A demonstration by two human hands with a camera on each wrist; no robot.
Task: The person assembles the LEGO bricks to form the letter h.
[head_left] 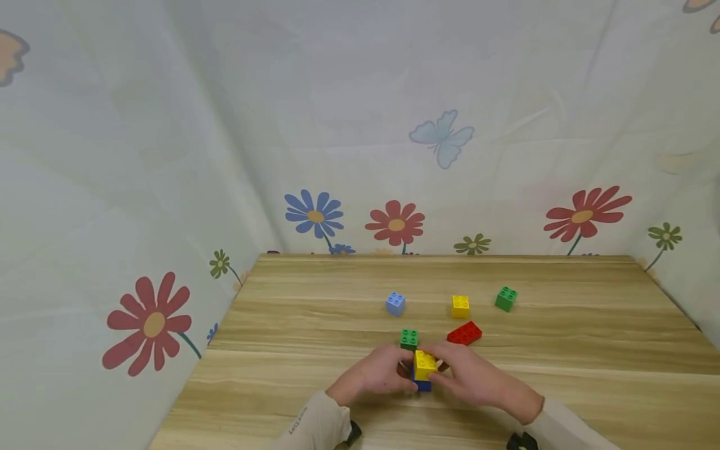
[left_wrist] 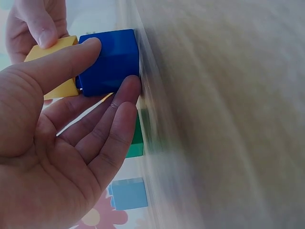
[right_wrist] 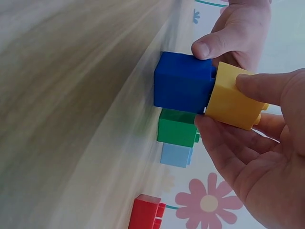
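A dark blue building brick (right_wrist: 181, 81) stands on the wooden table. My left hand (head_left: 385, 370) holds it, the thumb on its near side and the fingers curled round behind. On top of it sits a yellow brick (head_left: 425, 365), slightly tilted, with a narrow gap and a bit of blue stud showing between the two in the left wrist view. My right hand (head_left: 475, 377) pinches this yellow brick between thumb and fingers. Just beyond the left fingers is a green brick (head_left: 409, 339), studs up.
Farther back on the table (head_left: 315, 281) lie a light blue brick (head_left: 395, 304), a second yellow brick (head_left: 460, 307) and another green brick (head_left: 506, 299). A longer red brick (head_left: 464, 333) lies beyond the right hand. A flower-printed cloth (head_left: 349, 125) hangs behind the table.
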